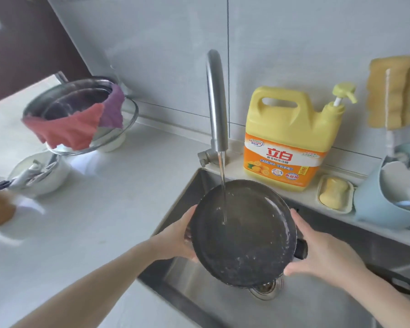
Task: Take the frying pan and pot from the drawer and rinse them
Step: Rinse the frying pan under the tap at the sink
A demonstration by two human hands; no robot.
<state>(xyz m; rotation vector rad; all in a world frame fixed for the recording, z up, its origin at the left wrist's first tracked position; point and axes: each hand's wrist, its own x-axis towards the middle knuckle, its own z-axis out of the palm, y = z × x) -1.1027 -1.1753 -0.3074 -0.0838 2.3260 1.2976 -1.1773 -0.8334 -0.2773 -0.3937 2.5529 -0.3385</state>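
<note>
Item: pot [244, 235], dark, held tilted over the sink [317, 301] under the tap [216, 102] stream. Left hand [175, 235] and right hand [322, 252] cup opposite rims, fingers curled round the edge. Advised: turn the pot slowly so water sweeps the whole inside, then tip it out. A black handle [398, 280], likely the frying pan's, lies in the sink. Beyond: soap dish [348, 204] holding a yellow bar; blue basket [374, 209], contents unclear; detergent jug [287, 138].

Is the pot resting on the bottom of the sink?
No, both hands, left and right, hold the pot above the sink.
</note>
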